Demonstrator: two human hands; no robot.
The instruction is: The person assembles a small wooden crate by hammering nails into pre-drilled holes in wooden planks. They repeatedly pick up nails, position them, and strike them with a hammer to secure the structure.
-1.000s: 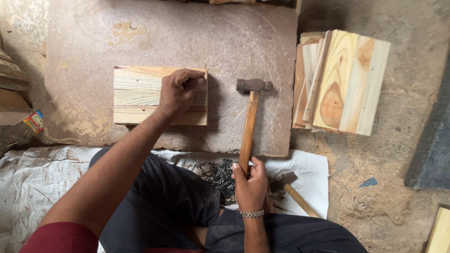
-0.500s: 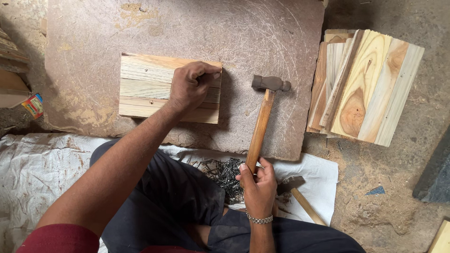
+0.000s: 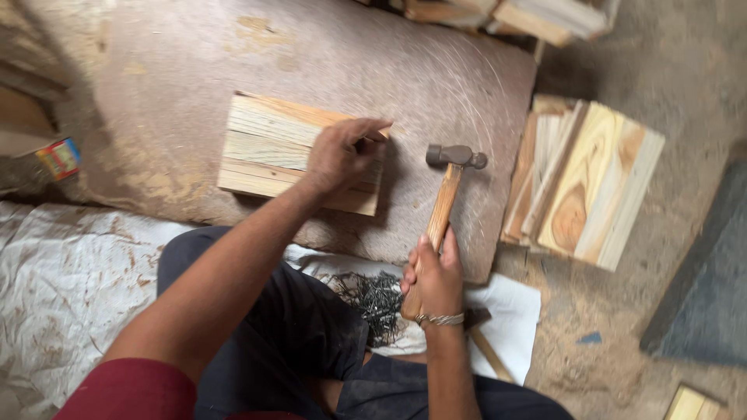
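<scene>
1. The left hand (image 3: 340, 155) is laid palm-down on the stack of wooden boards (image 3: 268, 152), fingers curled over its right end.
2. The boards are positioned on the flat stone slab (image 3: 179, 85).
3. The right hand (image 3: 433, 276) is closed around the hammer (image 3: 442, 210) handle; the head rests on the slab.
4. A pile of nails (image 3: 372, 295) is located beside the right hand.

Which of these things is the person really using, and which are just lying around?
In use:
left hand resting on the wooden boards
right hand gripping the hammer
pile of nails, close by the right hand

Lying about:
stack of wood pieces
small colourful box
white sheet
</scene>
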